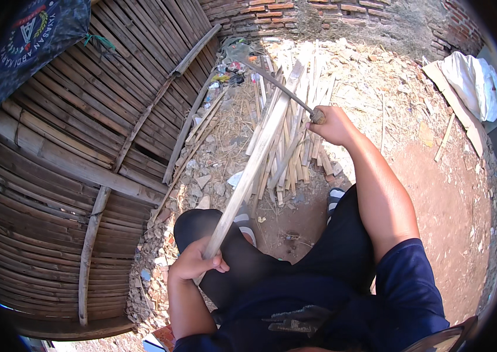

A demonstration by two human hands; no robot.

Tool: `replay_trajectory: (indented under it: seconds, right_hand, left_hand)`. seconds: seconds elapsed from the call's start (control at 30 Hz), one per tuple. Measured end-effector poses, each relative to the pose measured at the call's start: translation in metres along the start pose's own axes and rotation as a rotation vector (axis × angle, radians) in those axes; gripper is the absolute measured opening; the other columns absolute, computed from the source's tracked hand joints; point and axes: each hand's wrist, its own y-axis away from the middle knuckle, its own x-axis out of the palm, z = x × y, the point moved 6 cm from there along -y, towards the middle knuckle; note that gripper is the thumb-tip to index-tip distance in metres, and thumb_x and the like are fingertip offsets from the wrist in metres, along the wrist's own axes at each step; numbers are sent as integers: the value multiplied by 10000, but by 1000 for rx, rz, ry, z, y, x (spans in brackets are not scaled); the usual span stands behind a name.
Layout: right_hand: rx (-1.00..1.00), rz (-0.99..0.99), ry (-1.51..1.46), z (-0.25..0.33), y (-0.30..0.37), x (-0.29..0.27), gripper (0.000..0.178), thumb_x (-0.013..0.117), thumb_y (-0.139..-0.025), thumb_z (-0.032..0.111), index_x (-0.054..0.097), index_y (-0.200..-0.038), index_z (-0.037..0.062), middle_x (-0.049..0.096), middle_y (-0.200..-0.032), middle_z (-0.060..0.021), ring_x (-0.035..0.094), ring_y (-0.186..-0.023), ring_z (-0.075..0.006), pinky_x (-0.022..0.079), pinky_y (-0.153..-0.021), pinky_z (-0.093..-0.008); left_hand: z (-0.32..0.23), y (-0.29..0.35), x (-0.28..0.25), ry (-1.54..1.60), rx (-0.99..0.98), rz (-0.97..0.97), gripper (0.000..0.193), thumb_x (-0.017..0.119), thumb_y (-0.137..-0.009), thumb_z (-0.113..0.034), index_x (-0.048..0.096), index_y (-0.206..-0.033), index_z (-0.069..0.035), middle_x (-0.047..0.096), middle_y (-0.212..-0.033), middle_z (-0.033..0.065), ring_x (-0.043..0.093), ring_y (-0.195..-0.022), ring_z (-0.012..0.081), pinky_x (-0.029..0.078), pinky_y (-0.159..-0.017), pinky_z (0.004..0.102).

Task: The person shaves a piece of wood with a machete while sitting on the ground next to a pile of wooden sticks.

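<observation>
Around the near end of a long, pale wooden strip (254, 167), the left hand (193, 262) is curled; by the right hand (332, 125), a brown-handled, narrow metal blade (269, 79) is clasped. Over thin, loose wooden sticks (291, 165), the blade could be deflected by glancing contact towards the black-trousered left knee (191, 224).

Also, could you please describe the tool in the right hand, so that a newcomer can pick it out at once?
Beside the bamboo wall lies a pile of wooden strips. Above it, the right hand holds the tool, which crosses in front of the long strip in the left hand. Its narrow, dark shape and stubby brown handle set it apart from the pale wood.
</observation>
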Motion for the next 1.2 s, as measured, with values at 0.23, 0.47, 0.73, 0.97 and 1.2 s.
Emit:
replay_trajectory:
  seconds: [0.23,0.47,0.73,0.97,1.2]
  right_hand:
    - [-508,401,402,94,59,53,318,776,-746,258,698,-1009,96,699,-823,-173,686,-849,-397,535,-757,-503]
    - [-95,230,63,14,-5,34,386,790,-788,337,713,-1042,56,715,-914,-206,694,-889,-383,537,-803,-465]
    - [-179,220,223,35,18,25,395,769,-818,350,708,-1075,56,715,-980,-215,693,-975,-378,546,-847,-473]
    - [-486,508,510,98,59,53,333,776,-769,298,719,-1040,113,720,-914,-164,706,-932,-349,554,-809,-483]
    - [8,121,144,23,0,16,473,778,-806,345,714,-1125,2,721,-1021,-246,686,-982,-413,549,-871,-471]
  left_hand:
    - [5,-1,-2,43,40,32,705,848,-834,-370,489,-1261,61,632,-830,73,750,-855,284,631,-751,392]
    - [-3,-2,1,8,-27,-49,594,847,-847,-316,508,-1169,50,632,-837,59,751,-842,252,631,-730,355]
    - [2,-1,1,46,-19,-38,603,857,-834,-319,513,-1174,43,634,-831,60,752,-842,258,633,-728,358]
    - [0,-2,4,-48,-60,-50,643,865,-824,-337,514,-1199,51,631,-844,62,750,-838,255,631,-743,368]
    - [-2,0,3,-79,-70,-82,651,865,-825,-331,511,-1210,57,634,-868,78,748,-844,256,629,-739,365]
